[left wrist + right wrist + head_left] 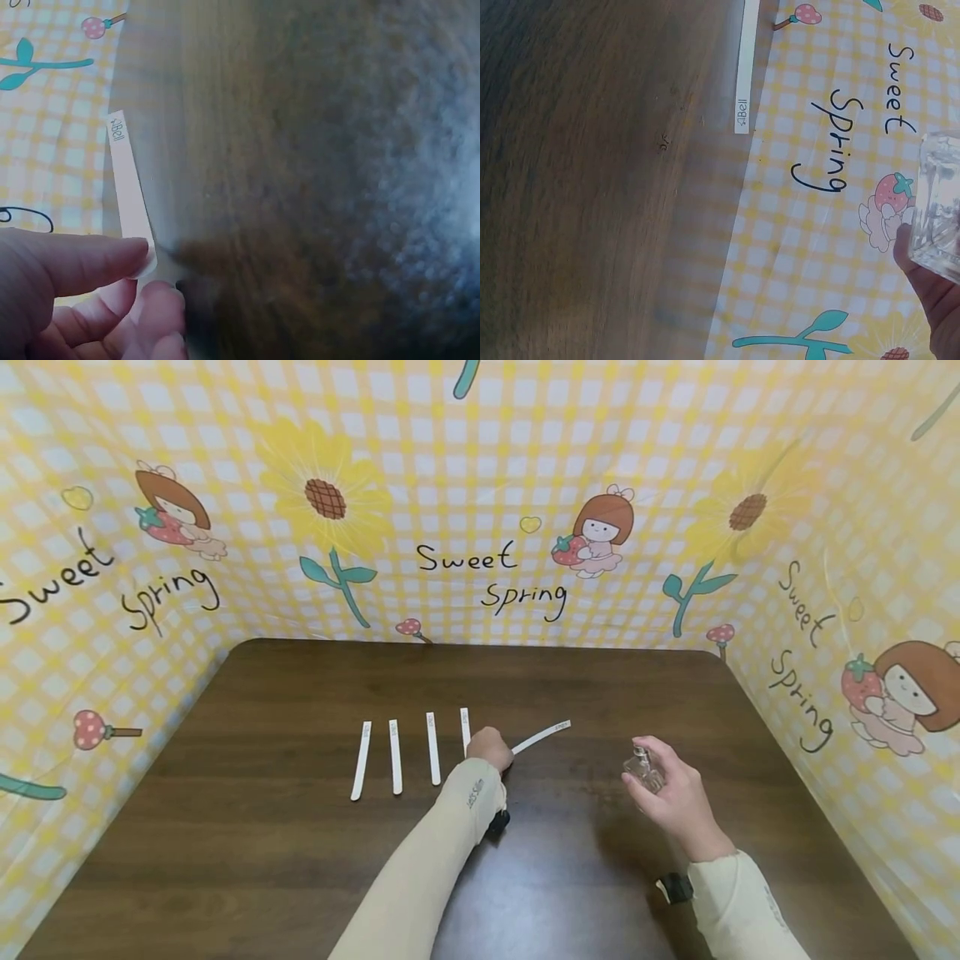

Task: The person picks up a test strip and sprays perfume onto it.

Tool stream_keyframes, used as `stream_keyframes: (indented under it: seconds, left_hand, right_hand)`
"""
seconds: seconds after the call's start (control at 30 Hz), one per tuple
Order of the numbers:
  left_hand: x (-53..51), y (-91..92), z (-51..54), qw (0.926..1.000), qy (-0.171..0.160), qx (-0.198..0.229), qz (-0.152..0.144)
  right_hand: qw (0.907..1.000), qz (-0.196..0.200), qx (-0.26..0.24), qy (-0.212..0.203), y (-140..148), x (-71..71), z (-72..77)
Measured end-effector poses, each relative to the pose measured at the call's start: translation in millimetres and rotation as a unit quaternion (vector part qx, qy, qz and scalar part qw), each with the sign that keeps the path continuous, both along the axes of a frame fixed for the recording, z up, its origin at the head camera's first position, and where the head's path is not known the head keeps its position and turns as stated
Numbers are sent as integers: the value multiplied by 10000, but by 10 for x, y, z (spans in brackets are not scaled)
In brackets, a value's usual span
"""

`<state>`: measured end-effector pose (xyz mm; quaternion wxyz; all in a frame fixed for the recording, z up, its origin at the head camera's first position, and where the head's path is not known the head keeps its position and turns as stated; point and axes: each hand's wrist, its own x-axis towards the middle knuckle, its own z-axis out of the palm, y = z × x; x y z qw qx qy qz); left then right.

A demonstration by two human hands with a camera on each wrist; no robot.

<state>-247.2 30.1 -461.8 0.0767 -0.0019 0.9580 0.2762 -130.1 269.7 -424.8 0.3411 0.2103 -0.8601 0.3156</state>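
My left hand (491, 749) pinches one end of a white perfume test strip (542, 737), whose labelled end points right. In the left wrist view, thumb and fingers meet on the rounded end of the strip (129, 184); the other end is printed "Bell". To the right, my right hand (678, 793) holds a small clear glass perfume bottle (647, 773) raised over the table, with the index finger at its top. The right wrist view shows part of the bottle (939, 199) and the strip (744, 67), with a gap between them.
Several more white test strips (395, 758) lie in a spaced row on the dark wooden table (262, 843), left of my left hand, which partly covers the nearest one (465, 727). Yellow checked cloth (480, 468) stands around the table's back and sides.
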Motion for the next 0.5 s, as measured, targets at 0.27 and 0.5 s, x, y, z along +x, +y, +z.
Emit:
stream_keyframes:
  seconds: [0.27,0.5]
  left_hand:
    - [38,-58,72,9995,129,292,2]
    - [65,-158,148,9967,-15,808,-71]
  right_hand:
    - [10000,73,-29,57,-11,2,-2]
    - [9999,78,-29,114,-36,2,12]
